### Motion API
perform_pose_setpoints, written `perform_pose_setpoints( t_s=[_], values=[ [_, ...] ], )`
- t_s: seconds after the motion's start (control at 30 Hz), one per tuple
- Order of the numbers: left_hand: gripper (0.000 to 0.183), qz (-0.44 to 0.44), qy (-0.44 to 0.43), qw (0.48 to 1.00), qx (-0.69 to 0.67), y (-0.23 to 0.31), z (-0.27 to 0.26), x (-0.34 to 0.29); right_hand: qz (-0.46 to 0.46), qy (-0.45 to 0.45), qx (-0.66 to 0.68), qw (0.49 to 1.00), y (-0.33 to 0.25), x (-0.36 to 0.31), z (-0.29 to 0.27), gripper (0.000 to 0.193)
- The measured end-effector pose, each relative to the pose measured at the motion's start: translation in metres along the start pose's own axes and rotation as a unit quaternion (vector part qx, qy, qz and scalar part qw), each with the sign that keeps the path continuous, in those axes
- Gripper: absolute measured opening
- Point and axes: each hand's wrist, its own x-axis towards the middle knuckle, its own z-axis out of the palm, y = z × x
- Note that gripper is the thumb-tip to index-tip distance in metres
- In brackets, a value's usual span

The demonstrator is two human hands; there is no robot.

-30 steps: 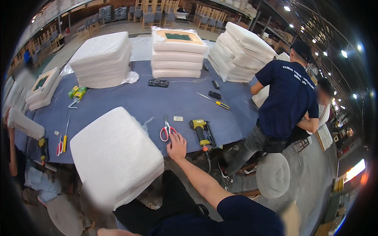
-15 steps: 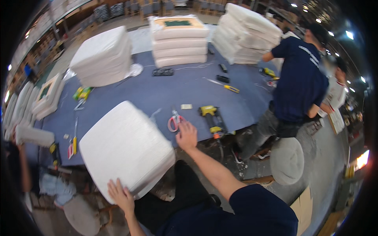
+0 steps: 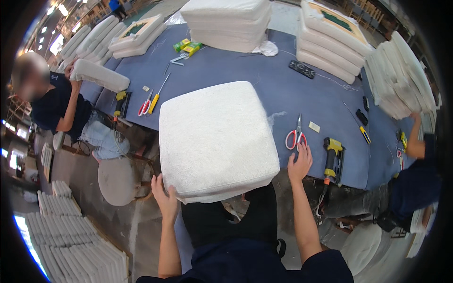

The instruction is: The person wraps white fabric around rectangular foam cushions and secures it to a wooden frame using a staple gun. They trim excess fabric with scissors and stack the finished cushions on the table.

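A thick, white fabric-covered seat cushion (image 3: 214,137) lies before me, its near side overhanging the table's edge above my lap. My left hand (image 3: 165,198) is at its near left corner, fingers apart and touching the side. My right hand (image 3: 299,162) is open at the table's edge, to the right of the cushion. Its fingertips reach the handles of red-and-white scissors (image 3: 296,137); whether they touch is hard to tell. Right of this hand lies a yellow-and-black staple gun (image 3: 333,158) with a hose. A small pale block (image 3: 314,127) sits beyond the scissors.
Stacked white cushions (image 3: 226,26) stand along the far side of the blue table (image 3: 226,68). Another staple gun (image 3: 121,104), scissors (image 3: 145,106) and a yellow-handled screwdriver (image 3: 155,101) lie left. One co-worker (image 3: 71,104) handles a cushion at left; another (image 3: 415,170) works at right.
The view has swung left, bringing the left co-worker into sight. My left hand has gone from the cushion's top to its near left corner. My right hand remains near the scissors.
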Motion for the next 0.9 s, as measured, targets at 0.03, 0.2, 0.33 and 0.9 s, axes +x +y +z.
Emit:
perform_pose_setpoints(
  t_s=[0.03, 0.2, 0.33, 0.9],
  values=[
    [0.060, -0.048, 0.003, 0.997, -0.057, -0.012, -0.002, 0.002, 0.002, 0.001, 0.000, 1.000, 0.000, 0.001, 0.001, 0.054],
    [0.061, -0.257, -0.115, 0.911, -0.301, -0.042, 0.017, 0.010, 0.039, -0.027, 0.009, 0.999, -0.011, 0.009, -0.004, 0.053],
    [0.065, -0.348, -0.108, 0.878, -0.311, -0.032, 0.027, 0.023, 0.074, -0.061, 0.028, 0.995, -0.017, 0.019, -0.017, 0.058],
    [0.106, -0.115, -0.138, 0.915, -0.362, 0.258, -0.116, 0.141, 0.169, -0.465, 0.411, 0.766, -0.054, 0.255, -0.100, 0.056]
  ],
)
